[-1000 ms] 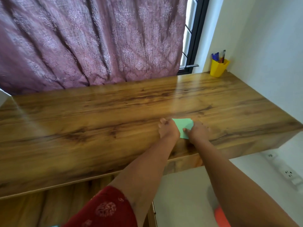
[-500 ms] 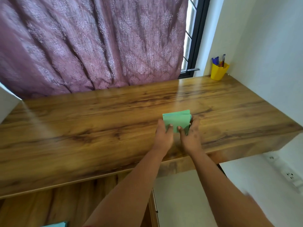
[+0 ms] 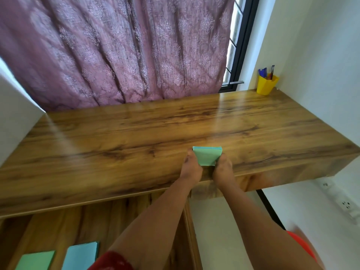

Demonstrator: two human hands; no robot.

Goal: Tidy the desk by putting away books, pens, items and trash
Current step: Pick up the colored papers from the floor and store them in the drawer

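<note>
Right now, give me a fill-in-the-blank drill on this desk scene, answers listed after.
1. Both hands, left hand and right hand, hold a pad coloured ____.
2. The pens stand in a cup coloured ____.
3. The cup sits at the desk's far ____ corner.
4. Behind the desk hangs a purple ____.

Answers: green; yellow; right; curtain

We note a green pad; brown streaked-grain desk; mauve floral-motif curtain; yellow cup, far right; green and light-blue booklets, near left.
</note>
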